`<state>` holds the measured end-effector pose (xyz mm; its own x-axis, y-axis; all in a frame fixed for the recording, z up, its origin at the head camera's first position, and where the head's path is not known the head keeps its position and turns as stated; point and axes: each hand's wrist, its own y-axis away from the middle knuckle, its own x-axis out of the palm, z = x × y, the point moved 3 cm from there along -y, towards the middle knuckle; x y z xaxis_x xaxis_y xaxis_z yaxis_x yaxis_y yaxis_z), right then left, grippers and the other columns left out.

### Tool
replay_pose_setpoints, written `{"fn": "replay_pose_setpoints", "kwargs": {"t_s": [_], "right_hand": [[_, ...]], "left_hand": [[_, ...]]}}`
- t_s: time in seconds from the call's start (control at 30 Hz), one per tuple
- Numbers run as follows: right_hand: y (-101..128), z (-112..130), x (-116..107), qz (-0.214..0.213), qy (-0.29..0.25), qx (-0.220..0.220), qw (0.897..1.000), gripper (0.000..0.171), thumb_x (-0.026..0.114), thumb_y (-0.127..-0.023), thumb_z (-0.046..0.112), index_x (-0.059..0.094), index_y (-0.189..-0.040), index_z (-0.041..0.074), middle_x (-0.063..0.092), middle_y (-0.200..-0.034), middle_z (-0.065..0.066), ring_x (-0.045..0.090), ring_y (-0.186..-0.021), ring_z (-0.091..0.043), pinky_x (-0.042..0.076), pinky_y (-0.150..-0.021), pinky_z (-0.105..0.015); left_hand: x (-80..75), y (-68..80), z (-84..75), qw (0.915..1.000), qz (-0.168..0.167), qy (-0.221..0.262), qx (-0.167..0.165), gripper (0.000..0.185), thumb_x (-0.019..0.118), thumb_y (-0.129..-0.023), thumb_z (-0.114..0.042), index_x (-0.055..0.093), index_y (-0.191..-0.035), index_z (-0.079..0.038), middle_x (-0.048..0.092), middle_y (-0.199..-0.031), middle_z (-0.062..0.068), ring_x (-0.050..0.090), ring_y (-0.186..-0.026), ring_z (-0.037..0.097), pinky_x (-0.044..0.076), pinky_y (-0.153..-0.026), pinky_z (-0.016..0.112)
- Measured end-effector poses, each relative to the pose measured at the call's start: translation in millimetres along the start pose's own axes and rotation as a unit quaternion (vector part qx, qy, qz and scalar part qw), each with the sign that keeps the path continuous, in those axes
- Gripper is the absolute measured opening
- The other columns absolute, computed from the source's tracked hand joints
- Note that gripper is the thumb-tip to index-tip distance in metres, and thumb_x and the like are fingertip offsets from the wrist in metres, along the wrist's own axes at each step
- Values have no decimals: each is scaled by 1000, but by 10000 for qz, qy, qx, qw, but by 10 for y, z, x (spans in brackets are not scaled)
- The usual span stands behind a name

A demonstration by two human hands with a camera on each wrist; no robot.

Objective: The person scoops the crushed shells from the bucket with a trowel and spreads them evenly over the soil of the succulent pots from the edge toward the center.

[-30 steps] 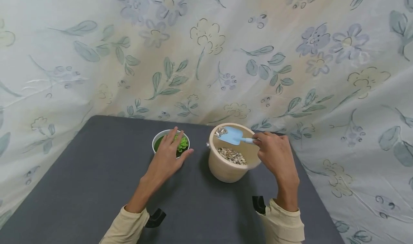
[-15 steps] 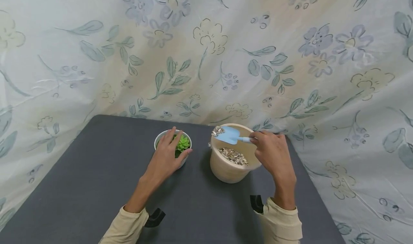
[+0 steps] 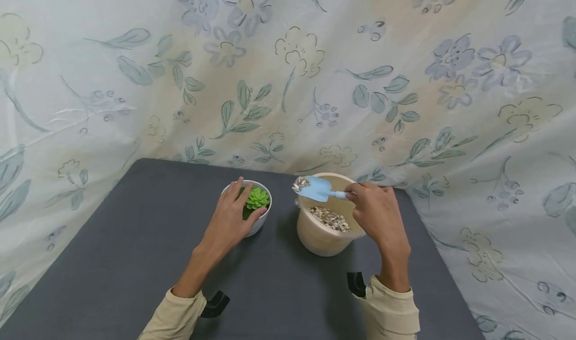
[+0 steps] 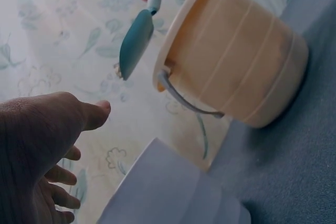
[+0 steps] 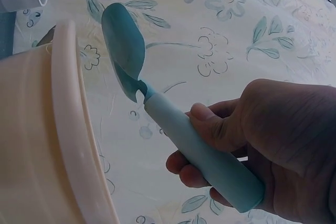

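Observation:
My right hand (image 3: 378,210) grips the handle of a light blue hand trowel (image 3: 317,188), its blade loaded at the tip with small pebbles (image 3: 301,183). The blade is above the left rim of a cream bucket (image 3: 320,240), which has more pebbles (image 3: 330,219) inside. To the left, a white pot (image 3: 258,226) contains a green succulent plant (image 3: 257,198). My left hand (image 3: 227,220) hovers over the pot with fingers spread, covering part of it. In the left wrist view, that hand (image 4: 42,150) appears apart from the pot (image 4: 173,192) and holds nothing.
A dark grey table (image 3: 171,240) carries the pot and bucket. Behind and to the right hangs a floral sheet (image 3: 288,80), close to the bucket. The bucket's grey handle (image 4: 184,100) hangs down at its side.
The loaded trowel has moved left, from over the bucket's opening to its left rim. My left hand stays over the pot, and more of the plant shows. The head view has shifted slightly.

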<state>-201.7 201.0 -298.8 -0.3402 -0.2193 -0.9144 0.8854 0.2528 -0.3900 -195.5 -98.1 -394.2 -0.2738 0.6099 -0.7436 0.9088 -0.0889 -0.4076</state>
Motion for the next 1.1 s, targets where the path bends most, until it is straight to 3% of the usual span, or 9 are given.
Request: {"fn": "replay_pose_setpoints", "kwargs": {"t_s": [0.43,1.1], "right_hand": [[-14,42,62,97,-85,-73,9999,17,67,-100,8,80,-111,10,76,-88,-8,69,-82,-28,47,-82,-52],[-74,148,103,92,-279,-233,9993,18,68,-99,7,79,-113,8,75,-86,-9,62,-71,-24,42,-78,-47]], "left_hand": [[-27,17,61,9999,40,-111,-80,75,73,-98,-40,47,-155,1,37,-165,30,33,-154,52,29,-125,68],[-50,53,126,9999,32,-36,-146,76,71,-98,-44,47,-156,-2,35,-166,29,32,-156,50,27,-126,68]]}}
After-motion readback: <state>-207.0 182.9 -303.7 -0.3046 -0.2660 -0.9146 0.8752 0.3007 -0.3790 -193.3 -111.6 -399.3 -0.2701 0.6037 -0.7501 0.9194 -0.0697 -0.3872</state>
